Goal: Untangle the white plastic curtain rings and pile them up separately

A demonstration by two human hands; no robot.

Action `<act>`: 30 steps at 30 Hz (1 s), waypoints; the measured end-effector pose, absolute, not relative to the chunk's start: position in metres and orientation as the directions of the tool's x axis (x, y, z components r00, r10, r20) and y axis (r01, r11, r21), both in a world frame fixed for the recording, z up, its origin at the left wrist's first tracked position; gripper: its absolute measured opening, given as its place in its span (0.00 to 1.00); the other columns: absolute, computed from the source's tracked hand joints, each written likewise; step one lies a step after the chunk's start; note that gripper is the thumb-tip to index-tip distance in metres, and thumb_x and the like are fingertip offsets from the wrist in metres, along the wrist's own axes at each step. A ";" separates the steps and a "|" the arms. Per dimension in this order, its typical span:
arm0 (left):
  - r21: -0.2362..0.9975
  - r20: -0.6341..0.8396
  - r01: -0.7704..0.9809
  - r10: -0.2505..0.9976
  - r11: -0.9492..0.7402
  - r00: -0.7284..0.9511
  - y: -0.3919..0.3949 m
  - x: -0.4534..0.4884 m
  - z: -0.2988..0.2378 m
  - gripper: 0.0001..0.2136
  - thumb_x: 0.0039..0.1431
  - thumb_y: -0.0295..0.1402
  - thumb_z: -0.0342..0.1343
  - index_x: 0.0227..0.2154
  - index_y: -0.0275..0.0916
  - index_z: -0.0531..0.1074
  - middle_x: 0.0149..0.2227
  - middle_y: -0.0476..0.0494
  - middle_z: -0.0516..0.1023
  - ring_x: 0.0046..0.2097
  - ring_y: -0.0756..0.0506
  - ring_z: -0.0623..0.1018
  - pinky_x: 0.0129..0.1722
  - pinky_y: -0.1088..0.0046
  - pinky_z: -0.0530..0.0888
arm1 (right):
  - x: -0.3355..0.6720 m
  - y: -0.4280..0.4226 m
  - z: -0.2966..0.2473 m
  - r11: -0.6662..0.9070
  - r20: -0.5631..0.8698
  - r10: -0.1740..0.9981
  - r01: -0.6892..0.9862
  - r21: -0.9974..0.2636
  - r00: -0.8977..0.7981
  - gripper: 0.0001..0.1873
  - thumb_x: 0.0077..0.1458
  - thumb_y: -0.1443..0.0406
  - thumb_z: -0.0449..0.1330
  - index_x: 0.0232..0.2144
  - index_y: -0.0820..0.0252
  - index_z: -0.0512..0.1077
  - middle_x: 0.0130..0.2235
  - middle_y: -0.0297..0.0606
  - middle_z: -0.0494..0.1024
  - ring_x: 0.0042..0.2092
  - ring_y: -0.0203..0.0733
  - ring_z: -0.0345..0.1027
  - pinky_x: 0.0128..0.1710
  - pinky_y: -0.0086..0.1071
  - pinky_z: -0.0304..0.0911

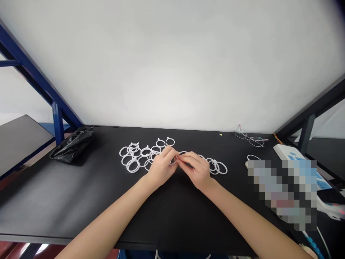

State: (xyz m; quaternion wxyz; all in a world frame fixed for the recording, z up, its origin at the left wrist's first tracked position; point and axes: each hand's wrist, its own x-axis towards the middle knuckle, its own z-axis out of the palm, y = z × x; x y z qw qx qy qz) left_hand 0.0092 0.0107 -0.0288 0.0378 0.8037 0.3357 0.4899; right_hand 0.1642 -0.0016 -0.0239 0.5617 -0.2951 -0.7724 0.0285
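Both my hands meet over the middle of the black table, fingertips pinched together. My left hand point(163, 166) is closed on a white ring point(172, 163), of which only a short arc shows between the hands. The fingers of my right hand point(196, 168) are pinched at the same spot, touching the left fingertips; what they grip is hidden. Left of my hands lies a loose group of white rings point(133, 165), several with a small knob on the rim. More plain white rings point(222, 168) overlap one another beside my right hand.
A black plastic bag point(72, 145) lies at the far left by a blue metal post point(57, 122). Eyeglasses point(256, 141) rest at the back right. A white power strip point(285, 153) and a blurred-out object point(280, 198) are at the right. A white wall closes the back.
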 end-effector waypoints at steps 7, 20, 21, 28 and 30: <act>0.405 0.746 0.472 0.581 -0.783 0.324 0.011 0.006 -0.029 0.11 0.51 0.18 0.46 0.33 0.40 0.63 0.32 0.50 0.67 0.27 0.54 0.67 0.23 0.80 0.64 | 0.164 -0.003 -0.023 0.867 0.879 0.430 0.365 -0.339 -0.206 0.09 0.56 0.73 0.61 0.38 0.57 0.75 0.33 0.39 0.79 0.32 0.39 0.75 0.30 0.31 0.75; 0.491 0.673 0.459 0.657 -0.740 0.339 0.011 0.003 -0.024 0.04 0.50 0.26 0.48 0.30 0.40 0.61 0.25 0.52 0.67 0.23 0.53 0.66 0.21 0.79 0.64 | 0.164 -0.008 -0.024 0.874 0.870 0.425 0.363 -0.323 -0.250 0.15 0.58 0.73 0.59 0.46 0.54 0.73 0.37 0.39 0.79 0.35 0.40 0.76 0.33 0.32 0.76; 0.490 0.675 0.457 0.655 -0.742 0.341 0.011 0.003 -0.024 0.04 0.50 0.26 0.49 0.29 0.40 0.60 0.25 0.52 0.67 0.23 0.53 0.66 0.21 0.79 0.64 | 0.164 -0.008 -0.025 0.876 0.869 0.425 0.357 -0.325 -0.253 0.15 0.58 0.73 0.59 0.46 0.55 0.73 0.37 0.39 0.79 0.35 0.40 0.76 0.33 0.32 0.75; 0.395 0.718 0.552 0.621 -0.735 0.313 0.010 0.005 -0.026 0.07 0.46 0.21 0.47 0.27 0.40 0.62 0.27 0.51 0.70 0.24 0.54 0.67 0.22 0.80 0.62 | 0.162 -0.009 -0.028 0.876 0.875 0.420 0.361 -0.321 -0.242 0.14 0.57 0.74 0.60 0.44 0.55 0.73 0.35 0.39 0.78 0.33 0.39 0.74 0.29 0.30 0.74; 0.355 0.749 0.572 0.592 -0.739 0.299 0.011 0.006 -0.026 0.07 0.47 0.20 0.47 0.26 0.40 0.62 0.26 0.52 0.69 0.23 0.54 0.66 0.22 0.80 0.61 | 0.161 -0.010 -0.027 0.879 0.878 0.417 0.351 -0.324 -0.234 0.13 0.57 0.74 0.60 0.43 0.56 0.73 0.34 0.38 0.78 0.32 0.38 0.74 0.29 0.30 0.74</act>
